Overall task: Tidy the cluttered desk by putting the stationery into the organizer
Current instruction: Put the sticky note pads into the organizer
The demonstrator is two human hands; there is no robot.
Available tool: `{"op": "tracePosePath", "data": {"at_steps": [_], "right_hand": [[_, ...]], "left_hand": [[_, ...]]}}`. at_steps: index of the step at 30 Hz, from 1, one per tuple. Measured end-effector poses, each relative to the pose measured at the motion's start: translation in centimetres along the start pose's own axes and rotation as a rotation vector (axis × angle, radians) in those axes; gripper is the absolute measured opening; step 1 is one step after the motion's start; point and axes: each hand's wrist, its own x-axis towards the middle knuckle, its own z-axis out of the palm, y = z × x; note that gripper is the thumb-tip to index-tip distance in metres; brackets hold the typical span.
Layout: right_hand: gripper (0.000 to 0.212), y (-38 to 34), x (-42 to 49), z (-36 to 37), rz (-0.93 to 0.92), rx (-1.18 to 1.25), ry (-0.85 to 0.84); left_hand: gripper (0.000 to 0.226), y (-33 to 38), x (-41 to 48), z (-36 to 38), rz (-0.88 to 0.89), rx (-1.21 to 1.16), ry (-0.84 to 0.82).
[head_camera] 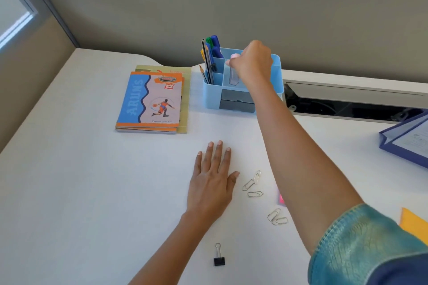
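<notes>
Five paper clips (253, 183) lie loose on the desk (81, 180), three just right of the left hand (212, 183), two nearer the person. One black binder clip (219, 258) sits below that hand, which rests flat, fingers spread. Right hand (253, 61) reaches over the blue organizer (231, 85), fingers pinched on one clear tube with a pink cap (234, 71), standing in the middle compartment. Two notebooks (150, 102) lie stacked far left of it.

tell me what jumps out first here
The right hand reaches over the blue organizer at the back of the desk, lowering a clear tube into it. The left hand lies flat mid-desk, with paper clips beside it.
</notes>
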Motion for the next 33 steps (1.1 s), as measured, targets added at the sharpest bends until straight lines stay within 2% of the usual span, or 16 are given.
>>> {"op": "tracePosePath", "data": {"at_steps": [6,13,18,22,26,29,31,33], "right_hand": [[0.027,-1.1,1.3,2.1,0.011,-0.101,-0.003],[0.042,0.2,0.2,0.7,0.017,-0.025,0.027],[0.011,8.3,-4.9,-5.1,0.051,0.062,0.066],[0.004,15.4,-9.9,-10.9,0.118,0.035,0.139],[0.012,21.0,-14.8,-12.4,0.264,-0.005,-0.141],[0.040,23.1,-18.1,-11.0,0.198,-0.135,-0.336],[0.054,23.7,-19.3,-10.2,0.139,-0.168,-0.350],[0.059,24.0,-19.7,-9.8,0.116,-0.185,-0.329]], "left_hand": [[0.059,-0.1,0.0,0.1,0.000,0.001,-0.003],[0.058,-0.2,0.0,0.1,-0.005,-0.015,0.009],[0.057,0.1,0.1,0.1,-0.032,-0.059,0.016],[0.058,1.2,1.0,0.3,-0.058,-0.097,0.009],[0.059,3.5,2.4,0.6,-0.023,-0.100,-0.028],[0.059,5.5,3.3,0.8,0.017,-0.100,-0.059],[0.058,6.6,3.8,0.8,0.042,-0.119,-0.069],[0.055,7.7,3.9,0.7,0.100,-0.187,-0.077]]}}
